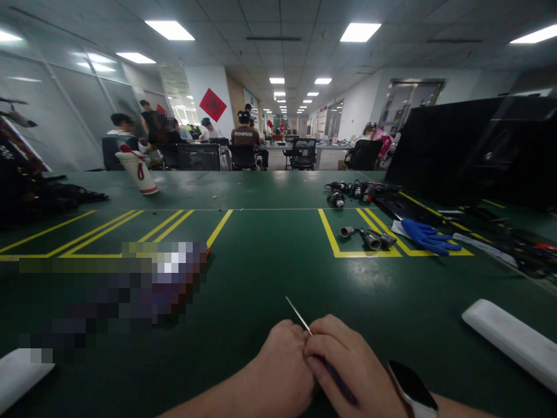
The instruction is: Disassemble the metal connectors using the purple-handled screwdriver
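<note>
My right hand (348, 360) is closed around a screwdriver (298, 314) with a slim metal shaft and a dark handle. Its shaft slants up and to the left past my fingers, while the end of the handle shows below them. My left hand (287, 363) is curled into a fist pressed against the right one; whatever its fingers hold is hidden. Both hands are low in the view, over the near part of the green table (243, 278). A watch (411, 383) is on my right wrist.
Metal sockets (372, 239) and a blue glove (426, 235) lie by the yellow tape on the right, with dark tools (357, 190) behind. White bars (509, 337) flank the near table. At left are a blurred-out object (174, 278) and a white container (138, 169). People sit beyond.
</note>
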`<state>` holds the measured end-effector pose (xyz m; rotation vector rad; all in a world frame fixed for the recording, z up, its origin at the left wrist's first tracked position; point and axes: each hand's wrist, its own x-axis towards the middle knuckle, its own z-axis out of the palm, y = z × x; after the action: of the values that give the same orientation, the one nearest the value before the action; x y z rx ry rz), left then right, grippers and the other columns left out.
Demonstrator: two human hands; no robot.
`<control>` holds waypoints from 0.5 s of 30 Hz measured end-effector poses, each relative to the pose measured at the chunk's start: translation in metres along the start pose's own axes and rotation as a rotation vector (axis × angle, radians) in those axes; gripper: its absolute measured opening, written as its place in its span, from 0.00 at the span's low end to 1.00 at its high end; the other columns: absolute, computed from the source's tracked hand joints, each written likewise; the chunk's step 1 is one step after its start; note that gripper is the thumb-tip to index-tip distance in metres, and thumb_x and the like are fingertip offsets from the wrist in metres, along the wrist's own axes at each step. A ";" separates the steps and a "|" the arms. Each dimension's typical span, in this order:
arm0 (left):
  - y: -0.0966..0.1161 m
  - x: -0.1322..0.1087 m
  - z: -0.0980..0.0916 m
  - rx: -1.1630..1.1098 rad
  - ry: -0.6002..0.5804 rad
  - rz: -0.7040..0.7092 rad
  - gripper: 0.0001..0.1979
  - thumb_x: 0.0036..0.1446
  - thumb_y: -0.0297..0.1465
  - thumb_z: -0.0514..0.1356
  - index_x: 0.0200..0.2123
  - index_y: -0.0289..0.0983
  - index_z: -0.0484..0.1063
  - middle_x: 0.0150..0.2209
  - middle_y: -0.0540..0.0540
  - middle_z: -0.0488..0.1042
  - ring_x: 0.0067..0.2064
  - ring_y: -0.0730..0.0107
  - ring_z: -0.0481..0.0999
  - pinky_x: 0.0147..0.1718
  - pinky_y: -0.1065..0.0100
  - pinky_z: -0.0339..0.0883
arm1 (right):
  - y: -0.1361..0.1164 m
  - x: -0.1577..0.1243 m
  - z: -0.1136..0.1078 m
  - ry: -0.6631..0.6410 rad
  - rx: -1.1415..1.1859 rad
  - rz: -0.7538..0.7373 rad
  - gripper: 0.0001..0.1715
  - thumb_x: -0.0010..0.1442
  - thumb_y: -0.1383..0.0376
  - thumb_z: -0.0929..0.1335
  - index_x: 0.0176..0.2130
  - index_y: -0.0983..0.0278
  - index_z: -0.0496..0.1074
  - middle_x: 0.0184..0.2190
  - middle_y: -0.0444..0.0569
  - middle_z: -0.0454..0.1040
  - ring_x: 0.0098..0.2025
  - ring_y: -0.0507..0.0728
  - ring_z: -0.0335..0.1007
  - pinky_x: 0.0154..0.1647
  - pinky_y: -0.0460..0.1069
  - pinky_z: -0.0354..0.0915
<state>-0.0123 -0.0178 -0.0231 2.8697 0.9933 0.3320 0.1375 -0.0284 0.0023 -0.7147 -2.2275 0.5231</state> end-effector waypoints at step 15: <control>-0.003 -0.001 0.022 0.061 0.013 -0.039 0.06 0.49 0.30 0.58 0.23 0.37 0.68 0.21 0.52 0.70 0.25 0.72 0.68 0.22 0.70 0.53 | 0.004 0.000 -0.003 0.058 -0.038 -0.072 0.07 0.55 0.72 0.62 0.35 0.63 0.66 0.31 0.50 0.72 0.32 0.55 0.67 0.30 0.47 0.64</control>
<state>-0.0100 -0.0159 -0.0451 2.9008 1.0787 0.3234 0.1410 -0.0255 0.0019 -0.6579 -2.2049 0.4199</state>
